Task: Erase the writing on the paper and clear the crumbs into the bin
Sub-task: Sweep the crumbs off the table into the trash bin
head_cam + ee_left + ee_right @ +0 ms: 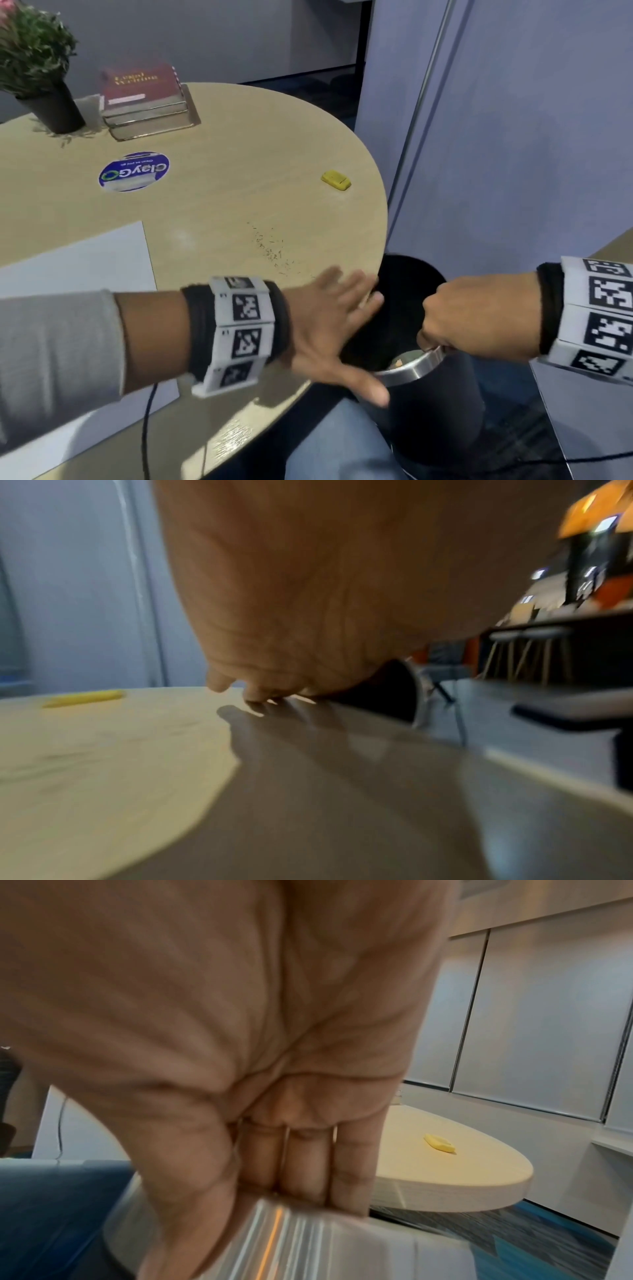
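From the head view, the left hand (pixel 329 329) lies flat with fingers spread at the rounded right edge of the bench (pixel 239 144), its fingertips reaching over the edge toward the mouth of the bin (pixel 428 394). The bin stands just beside that edge, tucked close under it, and the right hand (pixel 476 315) grips its metal rim with curled fingers. Dark crumbs (pixel 270 250) are scattered on bare bench just beyond the left hand, near the edge. The paper (pixel 85 260) lies at the left, well apart from the bin, and a yellow eraser (pixel 336 180) sits alone near the far right edge. A potted plant (pixel 37 65) and a stack of books (pixel 147 99) stand at the back, beside a round sticker (pixel 134 171). In the left wrist view, the fingertips (pixel 219 683) touch the bench surface right at its edge, the dark bin opening just past them; the picture is blurred. In the right wrist view, the fingers (pixel 304 1164) wrap the shiny rim (pixel 274 1240), with the bench edge close alongside.
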A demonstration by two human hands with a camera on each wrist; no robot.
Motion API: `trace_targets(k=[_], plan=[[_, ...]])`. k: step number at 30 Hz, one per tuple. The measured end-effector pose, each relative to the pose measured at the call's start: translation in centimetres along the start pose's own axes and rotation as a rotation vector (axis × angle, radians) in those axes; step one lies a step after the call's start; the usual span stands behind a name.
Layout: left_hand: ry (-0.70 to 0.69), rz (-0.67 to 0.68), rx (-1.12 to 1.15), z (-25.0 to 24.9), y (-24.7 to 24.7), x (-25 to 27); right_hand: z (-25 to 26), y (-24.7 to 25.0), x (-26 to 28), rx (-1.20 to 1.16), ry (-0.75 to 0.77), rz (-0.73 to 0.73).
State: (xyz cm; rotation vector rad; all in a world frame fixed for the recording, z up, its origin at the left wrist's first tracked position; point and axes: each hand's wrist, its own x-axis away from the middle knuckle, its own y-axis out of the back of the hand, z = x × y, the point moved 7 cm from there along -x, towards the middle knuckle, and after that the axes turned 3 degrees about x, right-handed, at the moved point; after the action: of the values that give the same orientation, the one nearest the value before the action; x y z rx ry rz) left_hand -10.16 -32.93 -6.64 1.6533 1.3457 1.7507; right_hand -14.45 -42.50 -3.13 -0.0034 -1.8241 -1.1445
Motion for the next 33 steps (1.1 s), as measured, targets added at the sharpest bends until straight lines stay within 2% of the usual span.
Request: trace_targets(k=[2,6,7,8,11,12,13,15,17,20,21,23,27,31,33], plan=[[-0.049,-0.044,0.019,-1.2,0.7,-0.1,0.1,0.1,0.0,0.008,-0.008,0.007],[0.188,-0.137,0.012,3.5,2.3,-0.7,0.2,0.1,0.3,0.018,-0.025,0.022],[0.211,-0.147,-0.001,3.7,2.0,-0.8,0.2,0.2,0.2,0.022,-0.024,0.017],[0.186,-0.150,-0.006,3.0,1.6,-1.0,0.3,0.4,0.1,0.036,-0.025,0.009],[-0.079,-0.048,-0.046,-2.2,-0.1,-1.0,0.5,0.5,0.0,0.054,-0.017,0.007],[-0.131,-0.036,-0.058,-3.2,0.0,-0.7,0.5,0.5,0.0,0.048,-0.017,0.007],[-0.127,-0.056,-0.052,-2.7,0.5,-0.5,0.5,0.5,0.1,0.047,-0.015,-0.002],[0.009,-0.126,0.007,1.6,2.2,0.4,0.6,0.7,0.2,0.049,-0.004,-0.023],[0.249,-0.180,0.049,8.8,3.3,2.2,0.8,0.7,0.4,0.035,0.000,-0.018],[0.598,-0.161,0.134,18.1,2.7,5.9,1.2,0.7,0.5,0.037,0.005,0.008],[0.658,-0.142,0.150,19.8,2.1,6.6,1.2,0.8,0.5,0.039,0.002,0.013],[0.695,-0.101,0.163,21.1,1.1,6.9,1.2,0.8,0.5,0.029,0.000,0.012],[0.606,-0.060,0.153,18.0,0.2,5.0,1.2,0.7,0.5,0.022,-0.007,0.004],[0.281,-0.019,0.099,8.1,-0.4,2.2,1.4,0.9,0.5,0.036,-0.013,0.007],[0.139,-0.020,0.068,5.1,-0.4,1.7,1.5,0.8,0.5,0.036,-0.013,0.008]])
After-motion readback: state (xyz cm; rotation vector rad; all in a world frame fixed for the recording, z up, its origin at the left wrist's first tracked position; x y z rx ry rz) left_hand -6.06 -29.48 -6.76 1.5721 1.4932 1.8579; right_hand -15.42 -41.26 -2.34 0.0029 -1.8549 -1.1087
